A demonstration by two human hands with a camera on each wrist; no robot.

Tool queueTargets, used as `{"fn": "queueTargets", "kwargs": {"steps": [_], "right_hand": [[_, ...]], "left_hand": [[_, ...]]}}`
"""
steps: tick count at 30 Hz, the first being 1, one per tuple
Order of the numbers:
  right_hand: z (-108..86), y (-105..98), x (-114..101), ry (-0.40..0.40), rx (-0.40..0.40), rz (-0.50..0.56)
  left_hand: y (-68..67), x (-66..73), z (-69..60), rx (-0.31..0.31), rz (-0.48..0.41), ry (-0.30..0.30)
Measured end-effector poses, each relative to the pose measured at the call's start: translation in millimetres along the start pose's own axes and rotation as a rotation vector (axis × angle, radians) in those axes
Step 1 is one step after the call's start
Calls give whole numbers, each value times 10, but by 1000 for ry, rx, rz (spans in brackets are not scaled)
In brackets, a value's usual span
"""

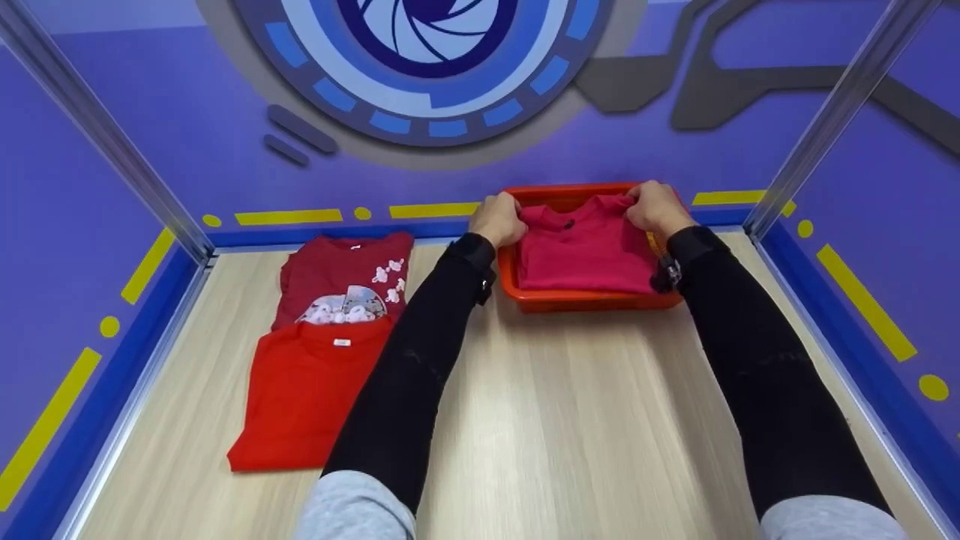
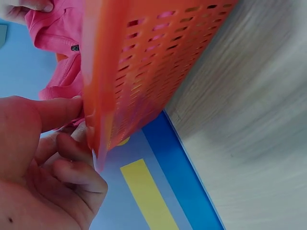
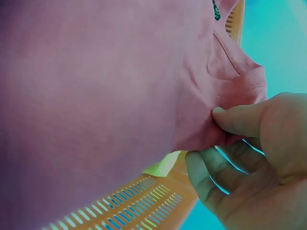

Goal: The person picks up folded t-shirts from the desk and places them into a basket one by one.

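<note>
A folded pink-red shirt [image 1: 585, 251] with a small dark neck label lies in an orange-red plastic basket [image 1: 600, 301] with slotted walls. My left hand [image 1: 498, 219] pinches the shirt's far left corner, close to the basket's rim; in the left wrist view the thumb [image 2: 62, 110] presses on the cloth. With my right hand [image 1: 657, 208] I grip the far right corner, and the right wrist view shows the thumb [image 3: 240, 119] on top and fingers beneath. Something yellow [image 3: 164, 165] shows under the shirt there.
Left of the basket lie a dark red shirt [image 1: 337, 262] with a white print and a bright red folded shirt [image 1: 315, 390] overlapping it. Purple panels [image 1: 420, 180] stand behind and at both sides of the wooden tabletop [image 1: 570, 420]. Metal posts [image 1: 832, 112] mark the corners.
</note>
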State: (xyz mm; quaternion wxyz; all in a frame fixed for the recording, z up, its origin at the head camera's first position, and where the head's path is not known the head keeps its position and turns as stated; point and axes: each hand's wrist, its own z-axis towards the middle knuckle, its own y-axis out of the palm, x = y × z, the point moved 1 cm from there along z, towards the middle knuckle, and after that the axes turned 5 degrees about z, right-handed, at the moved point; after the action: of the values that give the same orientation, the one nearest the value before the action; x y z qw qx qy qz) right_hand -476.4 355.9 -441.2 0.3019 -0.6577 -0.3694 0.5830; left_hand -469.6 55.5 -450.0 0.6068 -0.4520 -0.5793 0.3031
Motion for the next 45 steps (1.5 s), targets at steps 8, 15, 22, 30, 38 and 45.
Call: {"fn": "queueTargets", "kwargs": {"steps": [8,15,22,30,38,45], "right_hand": [[19,44,-53,15,6,30],[31,88,-14,23,54,42],[5,92,-10,46,34,38],[-161,198,-152,45,7,-25],[-687,643,-484,-244,284,94],[-1340,880,-1104,-549,287,228]], "left_hand": [[40,0,51,1,-7,-20],[115,4,93,77,-13,-22],[152,-9,107,189,-30,-31],[61,-141,-62,207,-108,84],[15,-460,-473,179,-91,265],[-114,-756,-983,175,1,379]]}}
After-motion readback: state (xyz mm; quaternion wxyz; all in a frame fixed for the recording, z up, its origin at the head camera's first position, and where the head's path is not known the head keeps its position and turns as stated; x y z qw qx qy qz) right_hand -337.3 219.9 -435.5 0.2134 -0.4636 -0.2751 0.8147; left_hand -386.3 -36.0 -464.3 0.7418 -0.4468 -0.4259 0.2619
